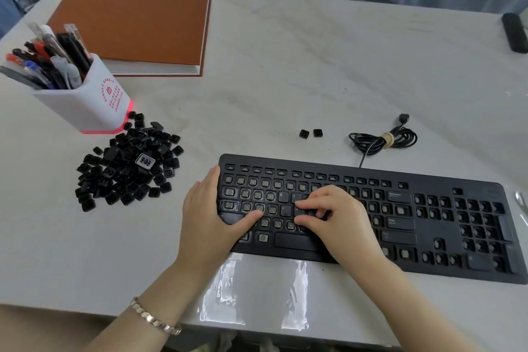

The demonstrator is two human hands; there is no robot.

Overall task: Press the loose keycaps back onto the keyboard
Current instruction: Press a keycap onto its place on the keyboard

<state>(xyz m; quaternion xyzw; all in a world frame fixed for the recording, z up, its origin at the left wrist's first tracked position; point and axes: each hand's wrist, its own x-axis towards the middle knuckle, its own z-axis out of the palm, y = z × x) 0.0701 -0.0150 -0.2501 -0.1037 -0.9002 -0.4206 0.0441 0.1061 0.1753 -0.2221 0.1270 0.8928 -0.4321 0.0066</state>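
Left hand [210,214] lies flat over the left end of the keyboard [445,273], fingers straight and thumb across the lower rows, holding nothing, just pinning the board down. Right hand [334,220] is hunched over the middle row, fingers [307,204] curled down tight onto a dark keycap [313,212] just right of the seated H. Pinching it or only pressing? Cannot tell from here.

The keyboard sits along the front edge of the desk [285,66], toward the right. Most of its sockets are bare; R, T, F, H and a few big keys are on. The pile of loose keycaps [128,163] waits near the left edge, beside the pen holder [85,103], and two stray keycaps [304,134] lie just behind the keyboard.

The danger, as I judge it: the cap goes down crooked. Push on one corner and it may clip on one side only, or pop out from under the fingertips. The curled fingers also hide the socket, so a misaligned or wrong cap could get forced home unseen.
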